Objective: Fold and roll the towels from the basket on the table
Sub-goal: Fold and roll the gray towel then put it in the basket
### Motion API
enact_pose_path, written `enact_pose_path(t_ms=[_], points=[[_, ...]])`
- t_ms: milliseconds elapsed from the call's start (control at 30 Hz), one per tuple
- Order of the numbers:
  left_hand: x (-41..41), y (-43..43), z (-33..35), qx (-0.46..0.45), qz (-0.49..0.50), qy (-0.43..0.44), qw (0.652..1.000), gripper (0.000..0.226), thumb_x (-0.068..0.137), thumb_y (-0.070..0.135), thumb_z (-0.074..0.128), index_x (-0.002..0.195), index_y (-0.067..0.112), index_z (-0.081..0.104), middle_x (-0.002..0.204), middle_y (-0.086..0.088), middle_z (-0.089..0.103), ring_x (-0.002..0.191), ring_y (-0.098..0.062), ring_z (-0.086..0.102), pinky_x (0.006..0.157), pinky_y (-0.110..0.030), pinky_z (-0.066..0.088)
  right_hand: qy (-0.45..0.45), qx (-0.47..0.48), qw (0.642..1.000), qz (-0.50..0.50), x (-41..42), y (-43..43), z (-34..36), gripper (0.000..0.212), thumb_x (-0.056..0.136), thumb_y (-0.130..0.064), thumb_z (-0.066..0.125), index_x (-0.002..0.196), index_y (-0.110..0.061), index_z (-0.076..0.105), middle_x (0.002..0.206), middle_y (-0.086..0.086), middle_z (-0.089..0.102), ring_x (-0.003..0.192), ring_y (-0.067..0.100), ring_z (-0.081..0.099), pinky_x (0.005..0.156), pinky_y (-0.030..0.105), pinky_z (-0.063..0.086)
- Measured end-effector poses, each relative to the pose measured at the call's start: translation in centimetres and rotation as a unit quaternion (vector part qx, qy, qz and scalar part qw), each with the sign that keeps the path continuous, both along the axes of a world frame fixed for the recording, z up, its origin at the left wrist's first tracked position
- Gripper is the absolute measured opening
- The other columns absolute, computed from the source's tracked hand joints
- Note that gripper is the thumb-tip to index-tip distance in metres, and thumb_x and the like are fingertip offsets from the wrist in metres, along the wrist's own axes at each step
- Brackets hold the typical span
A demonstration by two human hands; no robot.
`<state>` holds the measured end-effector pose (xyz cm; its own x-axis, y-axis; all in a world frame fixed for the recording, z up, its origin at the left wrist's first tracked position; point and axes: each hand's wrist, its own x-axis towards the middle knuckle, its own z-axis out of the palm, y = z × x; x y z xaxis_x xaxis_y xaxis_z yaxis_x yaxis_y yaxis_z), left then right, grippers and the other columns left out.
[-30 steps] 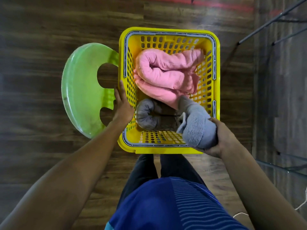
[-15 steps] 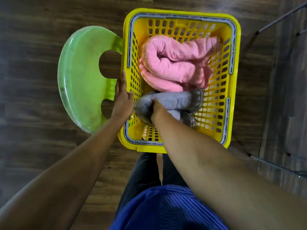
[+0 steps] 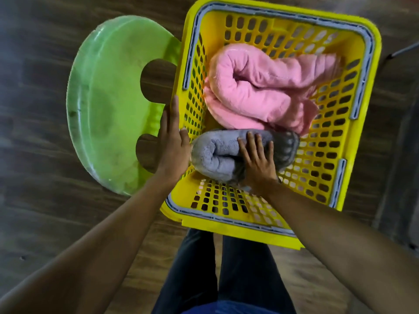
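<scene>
**Hand laid on the grey roll in the basket**

From where I stand, a yellow perforated plastic basket (image 3: 238,230) sits in front of the person, its left side over the edge of a round green plastic stool seat (image 3: 108,105) with scooped cut-outs. Beneath both is a dark wood-plank floor (image 3: 45,200).

Two towels lie inside the basket. A thick pink towel, loosely rolled (image 3: 260,94), fills the far half. Just in front of it and touching it lies a smaller grey rolled towel (image 3: 215,155), set crosswise in the near half with its spiral end facing the left wall.

The right hand (image 3: 258,162) reaches down into the basket and rests on top of the grey roll. Its fingers (image 3: 250,139) are spread and laid over the curve of the cloth — pressing rather than pinching, as far as I can see. The left hand (image 3: 173,146) lies flat against the outside of the basket's left wall, fingers straight and together, thumb up at the rim.

Below, the person's dark trousers (image 3: 238,268) show — the basket's near edge is right above the knees.
</scene>
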<state>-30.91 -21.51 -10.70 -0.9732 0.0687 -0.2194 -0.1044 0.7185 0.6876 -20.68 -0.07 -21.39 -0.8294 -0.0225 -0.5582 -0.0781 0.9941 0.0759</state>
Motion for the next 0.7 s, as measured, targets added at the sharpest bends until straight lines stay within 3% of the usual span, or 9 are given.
enact_pose_path(t_ms=[67,100,200,300,367,467,533,633,700], points=[[0.0,0.2,-0.3,-0.013,0.01,0.01,1.0,0.069,0.099,0.006,0.042,0.155,0.03,0.008,0.161,-0.006,0.014,0.147,-0.019,0.019,0.106,-0.036,0.038,-0.012,0.012,1.0,0.012,-0.6,-0.7,-1.4,0.13,0.063,-0.067,0.07,0.154,-0.009,-0.003,0.16,0.021,0.006,0.147,0.039,0.005,0.116,0.061,-0.004],[0.0,0.2,-0.4,-0.02,0.014,0.014,1.0,0.069,0.099,0.007,0.042,0.154,0.03,0.008,0.161,-0.006,0.014,0.146,-0.019,0.022,0.104,-0.034,0.039,-0.001,0.012,1.0,0.01,-0.8,-1.2,-1.8,0.127,0.063,-0.063,0.072,0.154,-0.006,0.005,0.156,0.023,0.02,0.145,0.039,0.017,0.117,0.059,0.0],[0.1,0.2,-0.6,-0.044,0.011,0.024,0.999,0.069,0.099,0.009,0.042,0.154,0.031,0.008,0.161,-0.006,0.017,0.142,-0.023,0.031,0.094,-0.035,0.043,0.074,-0.036,0.997,-0.007,-1.0,-1.8,-2.5,0.104,0.053,-0.04,0.081,0.141,-0.001,0.041,0.12,0.018,0.057,0.114,0.035,0.052,0.113,0.052,0.029],[0.2,0.2,-0.4,-0.049,0.01,0.018,0.999,0.069,0.099,0.009,0.042,0.154,0.032,0.007,0.161,-0.003,0.015,0.144,-0.02,0.027,0.094,-0.035,0.044,0.091,-0.07,0.993,0.009,-0.5,-1.0,-2.5,0.116,0.05,-0.057,0.08,0.142,0.001,0.04,0.127,0.022,0.054,0.119,0.038,0.05,0.114,0.055,0.025],[0.1,0.3,-0.3,-0.045,0.014,0.008,0.999,0.069,0.099,0.01,0.041,0.154,0.033,0.006,0.161,-0.002,0.014,0.144,-0.02,0.028,0.093,-0.035,0.043,0.066,-0.073,0.995,0.017,0.2,-0.5,-2.4,0.135,0.049,-0.074,0.073,0.15,0.0,0.025,0.15,0.026,0.033,0.14,0.041,0.03,0.117,0.059,0.01],[0.0,0.3,-0.3,-0.046,0.012,0.014,0.999,0.069,0.099,0.009,0.04,0.154,0.033,0.007,0.161,-0.003,0.015,0.142,-0.022,0.031,0.093,-0.037,0.044,0.026,-0.046,0.999,0.012,0.2,-0.4,-2.9,0.145,0.047,-0.075,0.074,0.154,-0.006,0.005,0.158,0.026,0.014,0.147,0.04,0.012,0.117,0.057,0.0],[0.1,0.4,-0.4,-0.053,0.012,0.017,0.998,0.069,0.099,0.009,0.041,0.154,0.033,0.007,0.161,-0.004,0.016,0.14,-0.024,0.034,0.087,-0.035,0.045,0.02,-0.035,0.999,-0.012,-0.6,-1.0,-3.6,0.143,0.046,-0.073,0.076,0.153,-0.003,0.011,0.149,0.027,0.032,0.14,0.04,0.028,0.117,0.056,0.002],[0.3,0.4,-0.4,-0.063,0.01,0.028,0.998,0.069,0.098,0.008,0.041,0.154,0.031,0.008,0.161,-0.004,0.017,0.141,-0.023,0.032,0.08,-0.03,0.042,0.04,-0.044,0.998,-0.029,-1.3,-1.9,-3.7,0.114,0.049,-0.058,0.081,0.14,-0.002,0.04,0.115,0.017,0.059,0.11,0.034,0.054,0.11,0.052,0.026],[0.3,0.3,-0.4,-0.061,0.006,0.029,0.998,0.068,0.099,0.009,0.04,0.154,0.031,0.008,0.16,-0.005,0.018,0.139,-0.027,0.035,0.078,-0.033,0.044,0.058,-0.067,0.995,-0.041,-1.2,-1.8,-2.6,0.098,0.049,-0.052,0.082,0.131,-0.007,0.052,0.1,0.012,0.064,0.094,0.032,0.059,0.098,0.047,0.04]])
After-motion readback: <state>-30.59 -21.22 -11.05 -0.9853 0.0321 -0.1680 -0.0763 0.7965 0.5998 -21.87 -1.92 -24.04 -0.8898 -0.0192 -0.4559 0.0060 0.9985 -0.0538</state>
